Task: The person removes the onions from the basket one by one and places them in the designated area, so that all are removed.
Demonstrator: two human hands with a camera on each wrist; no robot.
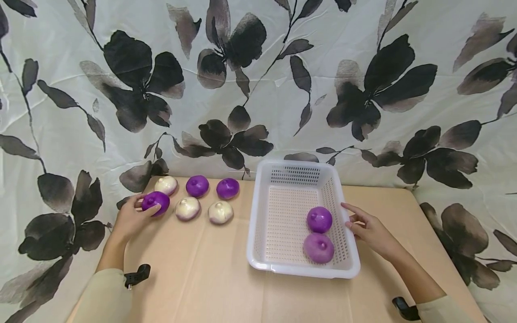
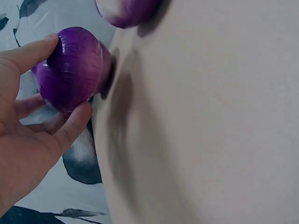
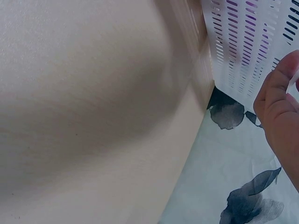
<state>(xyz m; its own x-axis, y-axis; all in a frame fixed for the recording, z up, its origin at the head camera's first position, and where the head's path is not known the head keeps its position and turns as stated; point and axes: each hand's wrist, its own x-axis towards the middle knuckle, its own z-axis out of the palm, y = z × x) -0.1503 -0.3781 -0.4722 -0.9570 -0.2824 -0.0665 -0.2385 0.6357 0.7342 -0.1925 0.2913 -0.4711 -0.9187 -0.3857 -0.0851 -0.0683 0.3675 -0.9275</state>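
Observation:
A glossy purple onion [image 1: 155,203] is held in my left hand [image 1: 130,220], near the table's left edge. The left wrist view shows the thumb on one side of this onion [image 2: 70,70] and fingers on the other, apparently above the table. My right hand [image 1: 373,231] grips the right rim of a white perforated plastic basket [image 1: 255,215]. In the right wrist view the curled fingers [image 3: 275,95] meet the basket's rim; the fingertips are partly cut off. Inside the basket, a purple onion [image 1: 319,219] touches a paler purple onion [image 1: 319,248].
Beside the left hand lie white onions with purple tinges [image 1: 187,208] and two more purple onions [image 1: 197,186], loosely in two rows. The light wooden table [image 1: 210,278] ends at the back against a floral cloth [image 1: 282,89], which also hangs at both sides.

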